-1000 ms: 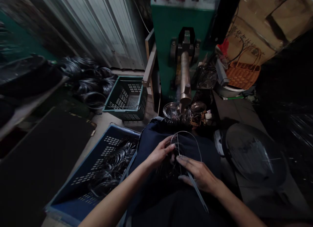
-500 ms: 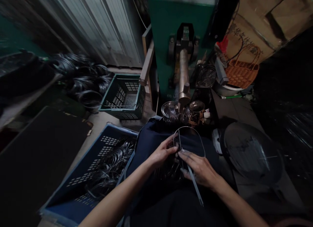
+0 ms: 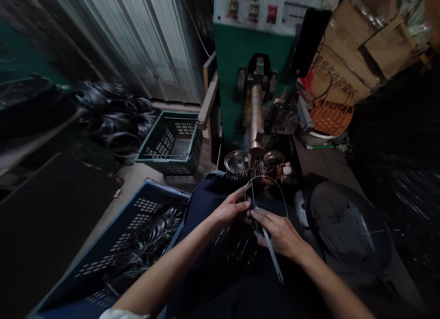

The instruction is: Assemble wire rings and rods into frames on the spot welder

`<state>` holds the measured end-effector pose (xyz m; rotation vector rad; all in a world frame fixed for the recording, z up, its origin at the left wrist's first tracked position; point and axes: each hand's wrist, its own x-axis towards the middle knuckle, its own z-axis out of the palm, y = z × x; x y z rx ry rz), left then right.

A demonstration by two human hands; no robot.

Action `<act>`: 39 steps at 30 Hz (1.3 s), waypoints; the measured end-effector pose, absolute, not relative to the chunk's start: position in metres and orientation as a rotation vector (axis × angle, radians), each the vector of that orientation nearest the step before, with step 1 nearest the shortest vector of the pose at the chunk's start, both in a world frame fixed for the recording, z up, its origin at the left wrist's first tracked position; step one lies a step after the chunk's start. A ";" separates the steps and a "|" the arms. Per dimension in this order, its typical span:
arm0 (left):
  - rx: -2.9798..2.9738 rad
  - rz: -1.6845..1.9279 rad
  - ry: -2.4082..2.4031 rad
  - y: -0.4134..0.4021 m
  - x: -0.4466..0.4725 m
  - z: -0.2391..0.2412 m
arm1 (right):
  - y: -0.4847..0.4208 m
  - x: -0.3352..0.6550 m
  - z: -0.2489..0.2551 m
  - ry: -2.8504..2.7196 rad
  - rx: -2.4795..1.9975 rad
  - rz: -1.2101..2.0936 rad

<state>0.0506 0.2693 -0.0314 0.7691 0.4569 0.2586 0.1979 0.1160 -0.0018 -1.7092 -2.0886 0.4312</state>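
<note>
My left hand (image 3: 229, 210) is closed, thumb and fingers pinching the left side of a thin metal wire ring (image 3: 265, 176). My right hand (image 3: 283, 232) is closed around a small bundle of straight metal rods (image 3: 273, 255), whose ends slant down towards my lap. One thin rod (image 3: 253, 190) runs upward across the inside of the ring, its upper end meeting the ring near my left fingertips. Several dark wire rings (image 3: 235, 248) lie on my lap beneath the hands. The fingertips partly hide where rod and ring touch.
A green machine (image 3: 254, 44) with a metal arm (image 3: 256, 122) stands ahead. Left are a blue crate (image 3: 92, 268) of wire pieces and a green crate (image 3: 167, 160). Wire coils (image 3: 117, 108) lie behind. A round dark pan (image 3: 349, 222) sits right, below a wicker basket (image 3: 332, 117).
The view has tilted up, bringing the machine's control panel with its red light into sight. Both hands keep almost the same hold on ring and rods.
</note>
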 end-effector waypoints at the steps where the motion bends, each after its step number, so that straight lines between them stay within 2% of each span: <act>1: 0.764 0.258 0.446 0.271 0.052 -0.031 | 0.117 0.199 -0.001 -2.095 -1.714 0.436; 7: 0.595 0.262 0.389 0.277 0.054 -0.024 | 0.124 0.204 -0.001 -2.067 -1.681 0.381; 16: 0.702 0.323 0.492 0.266 0.051 -0.021 | 0.125 0.204 -0.001 -2.059 -1.714 0.368; 39: 0.691 0.370 0.366 0.272 0.053 -0.028 | 0.132 0.207 0.008 -2.088 -1.680 0.341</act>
